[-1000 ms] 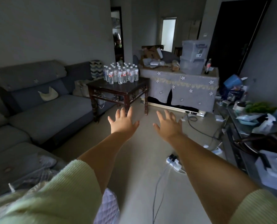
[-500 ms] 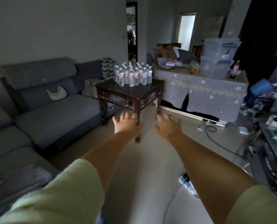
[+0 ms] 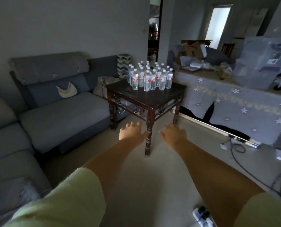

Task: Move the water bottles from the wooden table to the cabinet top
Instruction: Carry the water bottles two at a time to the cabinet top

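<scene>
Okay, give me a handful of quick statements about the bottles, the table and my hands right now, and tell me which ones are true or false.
1. The water bottles stand upright in a cluster on the wooden table. True.
2. The left hand holds a bottle. False: it is empty, fingers extended, short of the table.
3. The right hand is also empty and held out forward. True.
4. The bottles sit at the table's near edge. False: they are grouped toward its far side, leaving the near part bare.
5. A grey sofa is to the left of the table. True.
6. The cloth-covered cabinet stands left of the table. False: it is to the right.
</scene>
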Available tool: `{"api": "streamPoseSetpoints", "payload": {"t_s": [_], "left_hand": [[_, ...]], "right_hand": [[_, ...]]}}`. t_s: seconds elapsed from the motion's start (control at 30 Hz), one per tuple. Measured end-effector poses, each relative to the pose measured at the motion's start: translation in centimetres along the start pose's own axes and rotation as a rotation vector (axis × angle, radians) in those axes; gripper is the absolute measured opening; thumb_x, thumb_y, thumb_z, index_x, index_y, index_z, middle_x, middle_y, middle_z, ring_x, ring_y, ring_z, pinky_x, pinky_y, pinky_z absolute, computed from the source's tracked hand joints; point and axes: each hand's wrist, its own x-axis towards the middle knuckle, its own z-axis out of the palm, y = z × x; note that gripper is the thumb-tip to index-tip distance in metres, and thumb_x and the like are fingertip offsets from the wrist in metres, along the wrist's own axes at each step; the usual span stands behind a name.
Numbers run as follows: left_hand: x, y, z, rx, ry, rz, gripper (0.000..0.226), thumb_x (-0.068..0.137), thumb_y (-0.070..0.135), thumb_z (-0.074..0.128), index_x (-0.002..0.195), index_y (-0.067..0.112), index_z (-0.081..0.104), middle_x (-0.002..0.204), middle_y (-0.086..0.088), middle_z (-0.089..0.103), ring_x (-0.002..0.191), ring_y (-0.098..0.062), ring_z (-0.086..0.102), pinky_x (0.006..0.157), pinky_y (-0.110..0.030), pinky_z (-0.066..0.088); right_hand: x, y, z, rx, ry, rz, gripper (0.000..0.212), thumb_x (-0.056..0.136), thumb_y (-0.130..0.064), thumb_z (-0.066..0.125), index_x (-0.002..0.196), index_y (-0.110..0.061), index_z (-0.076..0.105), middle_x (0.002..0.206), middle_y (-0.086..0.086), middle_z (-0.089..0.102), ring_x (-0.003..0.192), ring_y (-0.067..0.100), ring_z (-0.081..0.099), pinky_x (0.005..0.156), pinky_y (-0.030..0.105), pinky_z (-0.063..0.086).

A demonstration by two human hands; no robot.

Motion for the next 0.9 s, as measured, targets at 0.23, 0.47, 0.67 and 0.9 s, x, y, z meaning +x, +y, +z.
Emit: {"api": "streamPoseSetpoints", "payload": {"t_s": [0.23,0.47,0.67,0.9], "left_hand": [[12.2,-6.7,1.9,0.022,-0.015,0.019,0.054,0.092,0.053,0.041,0.135,0.021,0.038,0.13,-0.009,0.048,0.12,-0.029,0.046,0.087,-0.042,0.043],[25.5,-12.6,0.5,0.029,-0.042,0.081,0.053,0.092,0.049,0.041,0.137,0.021,0.038,0.139,-0.009,0.045,0.128,-0.029,0.042,0.095,-0.045,0.041],[33.1,-16.2,1.6,0.002,-0.076,0.092,0.046,0.092,0.047,0.038,0.131,0.021,0.042,0.138,-0.009,0.044,0.125,-0.03,0.044,0.092,-0.044,0.042],[44.3,-17.8,2.8,0.04,-0.086,0.081,0.05,0.093,0.051,0.039,0.131,0.019,0.042,0.132,-0.011,0.047,0.122,-0.03,0.045,0.092,-0.046,0.045]], "right_hand": [[13.0,-5.1,1.0,0.007,0.004,-0.05,0.046,0.102,-0.043,0.028,0.133,-0.015,0.047,0.132,0.012,0.05,0.124,0.028,0.047,0.097,0.042,0.041],[26.1,-10.6,0.2,0.099,0.032,-0.004,0.046,0.101,-0.045,0.029,0.13,-0.015,0.049,0.132,0.013,0.051,0.125,0.03,0.047,0.101,0.044,0.042],[33.7,-12.5,1.0,0.068,-0.009,0.028,0.045,0.1,-0.047,0.028,0.128,-0.018,0.048,0.128,0.011,0.051,0.121,0.029,0.049,0.097,0.046,0.045],[45.1,-11.8,1.4,0.064,-0.027,0.078,0.045,0.101,-0.048,0.027,0.128,-0.018,0.046,0.129,0.01,0.049,0.12,0.029,0.048,0.095,0.046,0.043]]}}
